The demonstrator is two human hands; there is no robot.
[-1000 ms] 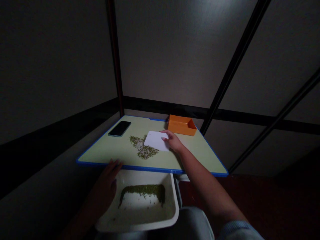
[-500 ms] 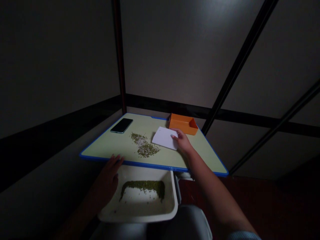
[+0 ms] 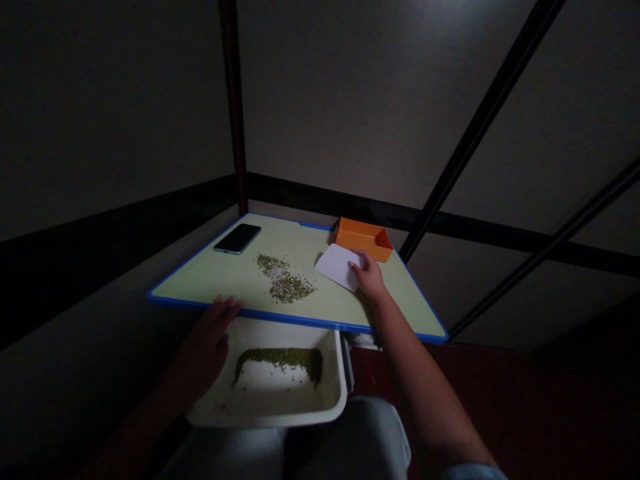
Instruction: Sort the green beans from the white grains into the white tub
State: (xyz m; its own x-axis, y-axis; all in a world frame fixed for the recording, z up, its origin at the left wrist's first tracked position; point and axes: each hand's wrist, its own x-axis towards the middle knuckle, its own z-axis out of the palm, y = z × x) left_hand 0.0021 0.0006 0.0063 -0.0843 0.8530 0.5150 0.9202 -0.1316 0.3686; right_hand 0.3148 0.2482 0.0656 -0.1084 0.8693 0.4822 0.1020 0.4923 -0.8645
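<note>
Gripped at its right edge, a flat white scraper card (image 3: 336,265) is in my right hand (image 3: 369,273), over the right half of the pale yellow, blue-edged table (image 3: 200,280). Left of the card lies a loose heap of small green and pale grains (image 3: 287,283), apart from it. My left hand (image 3: 213,337) rests with fingers stretched on the table's front edge, holding nothing. Below that edge, a white tub (image 3: 270,417) sits by my lap, with a band of green grains (image 3: 285,357) along its far side.
An orange open box (image 3: 363,237) stands at the table's back right, just behind the card. A phone (image 3: 238,238) lies screen up at the back left. Grey panelled walls (image 3: 330,100) close in behind and to the left.
My right hand has moved the white scraper card slightly right, away from the grain heap, and tilted it. The left hand stays at the table edge. The whole view has shifted a little.
</note>
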